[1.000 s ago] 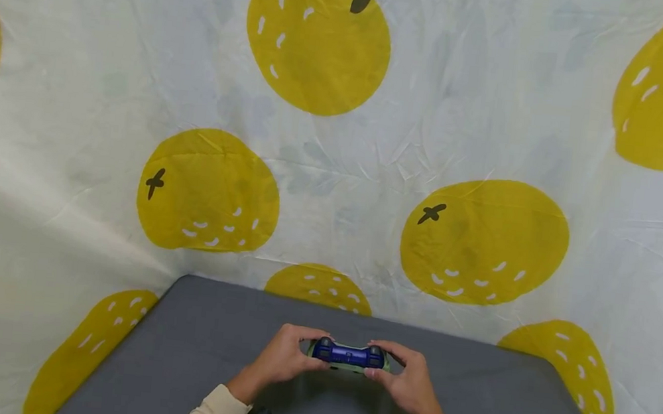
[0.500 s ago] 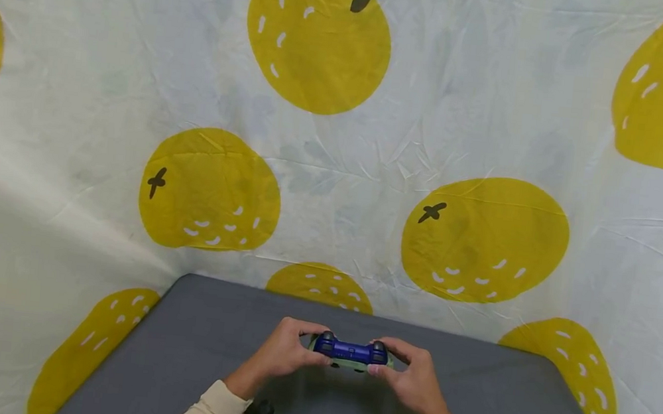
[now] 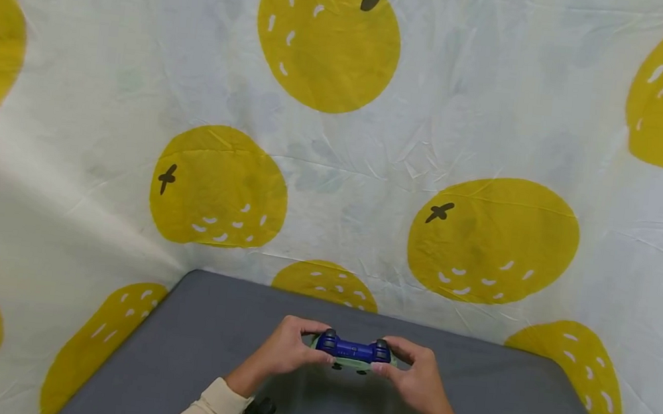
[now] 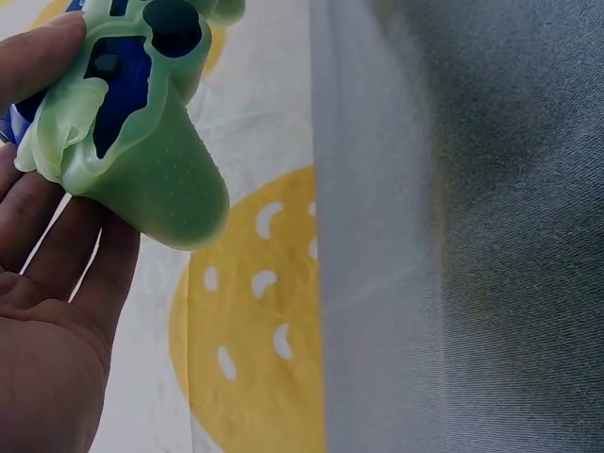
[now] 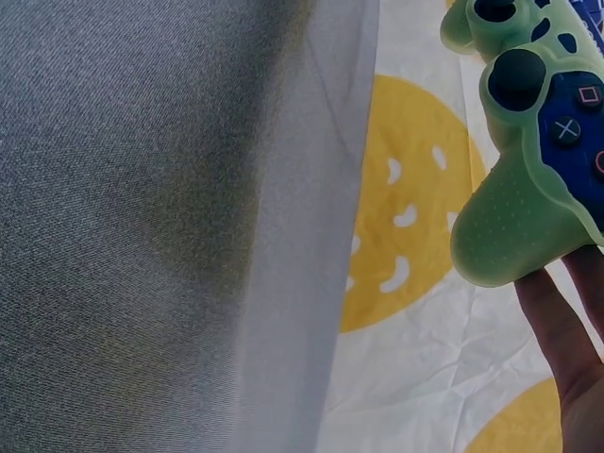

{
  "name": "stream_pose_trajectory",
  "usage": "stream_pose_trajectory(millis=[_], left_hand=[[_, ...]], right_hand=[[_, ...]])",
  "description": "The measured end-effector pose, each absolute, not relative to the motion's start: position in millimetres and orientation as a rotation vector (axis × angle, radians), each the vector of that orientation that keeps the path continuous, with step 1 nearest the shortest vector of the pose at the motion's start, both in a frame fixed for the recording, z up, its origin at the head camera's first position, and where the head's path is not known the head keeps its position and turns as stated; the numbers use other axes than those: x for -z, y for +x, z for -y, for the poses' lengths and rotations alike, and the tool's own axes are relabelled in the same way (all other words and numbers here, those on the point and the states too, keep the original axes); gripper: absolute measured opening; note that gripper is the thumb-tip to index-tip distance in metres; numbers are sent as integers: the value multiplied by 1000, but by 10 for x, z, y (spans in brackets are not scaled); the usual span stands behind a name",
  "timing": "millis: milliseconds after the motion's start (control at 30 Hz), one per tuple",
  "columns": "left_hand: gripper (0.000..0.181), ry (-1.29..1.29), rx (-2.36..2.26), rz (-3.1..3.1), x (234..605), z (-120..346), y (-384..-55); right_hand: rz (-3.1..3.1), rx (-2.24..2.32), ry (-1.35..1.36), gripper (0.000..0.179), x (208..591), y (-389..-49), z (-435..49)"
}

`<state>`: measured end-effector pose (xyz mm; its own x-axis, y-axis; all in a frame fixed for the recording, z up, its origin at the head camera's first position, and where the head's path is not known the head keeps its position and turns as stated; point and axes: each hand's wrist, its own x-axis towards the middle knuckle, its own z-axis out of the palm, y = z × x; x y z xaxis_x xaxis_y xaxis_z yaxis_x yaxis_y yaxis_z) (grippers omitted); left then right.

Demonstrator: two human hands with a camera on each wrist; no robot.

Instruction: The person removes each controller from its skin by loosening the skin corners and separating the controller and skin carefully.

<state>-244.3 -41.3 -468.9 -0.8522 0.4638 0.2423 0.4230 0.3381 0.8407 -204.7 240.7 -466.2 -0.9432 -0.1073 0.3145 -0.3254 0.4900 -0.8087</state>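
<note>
A dark blue game controller [image 3: 353,350] is held up between both hands, its shoulder-button edge towards the head camera. Around it sits a pale green, soft-looking sleeve [image 4: 165,184]. My left hand [image 3: 286,350] pinches one end between thumb and fingers; my right hand [image 3: 418,375] pinches the other. In the left wrist view the sleeve is bunched and folded beside the directional buttons, near the thumb [image 4: 42,57]. On the right grip, the sleeve [image 5: 514,226] lies smooth, with the cross and square buttons [image 5: 576,113] showing through its opening.
Below the hands spreads a grey cloth-covered table [image 3: 225,317]. A white curtain [image 3: 349,149] printed with yellow fruit hangs behind it and along both sides. A dark wrist device [image 3: 260,411] shows by the left sleeve cuff.
The controller has tilted a little, so more of its green lower edge and both sticks show. Both hands keep their grip. The head view has shifted slightly.
</note>
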Motion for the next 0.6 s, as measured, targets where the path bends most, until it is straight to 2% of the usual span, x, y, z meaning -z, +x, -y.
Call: stream_pose_trajectory(millis=[233,600], left_hand=[[42,846,-1587,-2516,4652,398,-2436],[50,736,-1649,-2434,4603,395,-2410]], right_hand=[[2502,-1464,378,40,4586,-2014,-2416],[2534,-1551,286,42,4525,-1998,-2399]])
